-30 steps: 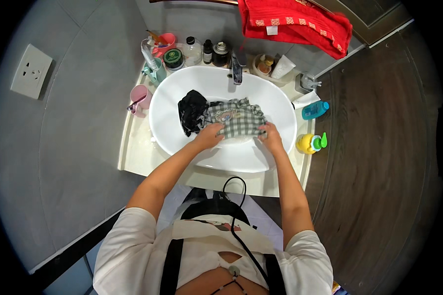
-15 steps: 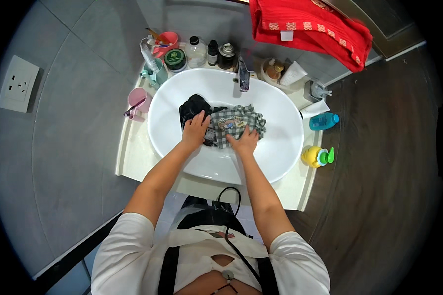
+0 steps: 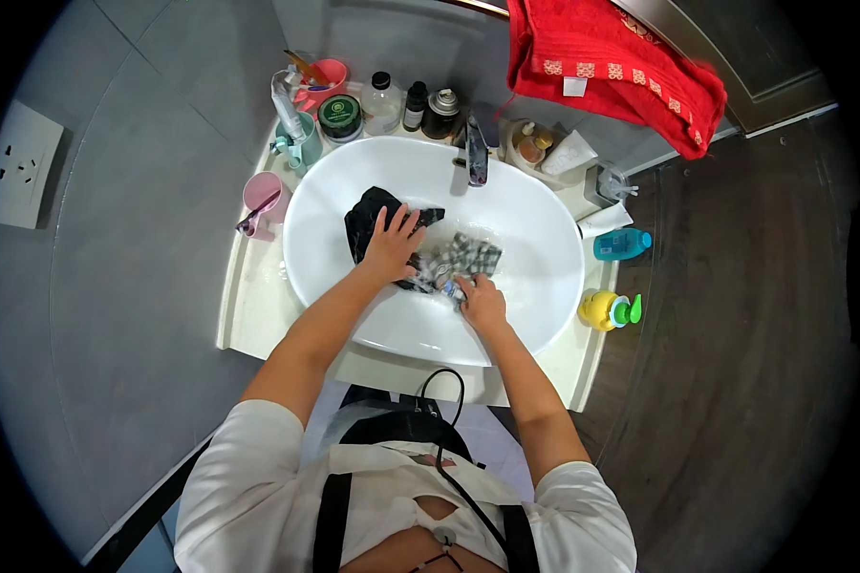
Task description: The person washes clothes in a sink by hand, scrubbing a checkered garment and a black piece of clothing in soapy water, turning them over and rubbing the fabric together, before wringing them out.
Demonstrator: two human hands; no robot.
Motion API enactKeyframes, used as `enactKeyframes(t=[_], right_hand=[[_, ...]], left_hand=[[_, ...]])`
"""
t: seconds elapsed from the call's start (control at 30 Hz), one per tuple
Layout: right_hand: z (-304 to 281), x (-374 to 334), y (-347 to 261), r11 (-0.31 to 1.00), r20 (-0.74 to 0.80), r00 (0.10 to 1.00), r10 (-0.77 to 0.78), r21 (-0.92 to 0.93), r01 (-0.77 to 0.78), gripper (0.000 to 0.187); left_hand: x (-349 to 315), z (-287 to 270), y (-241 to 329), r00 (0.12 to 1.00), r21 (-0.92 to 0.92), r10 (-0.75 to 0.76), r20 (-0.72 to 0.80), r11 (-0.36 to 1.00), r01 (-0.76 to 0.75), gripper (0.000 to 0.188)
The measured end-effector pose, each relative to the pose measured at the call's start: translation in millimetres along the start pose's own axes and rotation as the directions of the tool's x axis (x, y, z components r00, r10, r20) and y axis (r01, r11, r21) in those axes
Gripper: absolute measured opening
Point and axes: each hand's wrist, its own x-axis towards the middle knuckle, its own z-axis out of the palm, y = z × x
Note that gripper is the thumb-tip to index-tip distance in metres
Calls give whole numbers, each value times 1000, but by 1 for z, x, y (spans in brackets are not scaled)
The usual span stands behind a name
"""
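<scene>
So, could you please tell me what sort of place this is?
Most likely a bathroom: there is a white sink with a tap, and a red towel hangs behind it.

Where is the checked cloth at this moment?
In the head view, the checked cloth lies in the white sink, right of the black cloth, with the right hand at its near edge.

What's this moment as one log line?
left hand: spread on black cloth | right hand: on checked cloth | both cloths: in basin
</scene>
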Motion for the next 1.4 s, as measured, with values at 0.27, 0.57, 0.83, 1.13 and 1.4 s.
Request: enactKeyframes(t=[0.27,0.57,0.83,1.13,1.4], right_hand=[[-10,-6,18,990,86,986,143,-24,-141,52],[22,14,41,564,179,949,258,770,-298,45],[-42,32,-19,506,-88,985,146,863,2,42],[12,33,25,942,-337,941,17,322,98,48],[6,22,4,973,-124,979,-164,140,181,47]], left_hand=[[-8,22,-15,995,260,30,93,964,-53,19],[-28,-51,-41,962,448,54,267,877,-173,10],[-40,-14,-27,931,172,9,365,982,-77,24],[-44,20,-26,968,200,238,81,947,-250,12],[-37,7,-12,959,265,37,281,957,-115,15]])
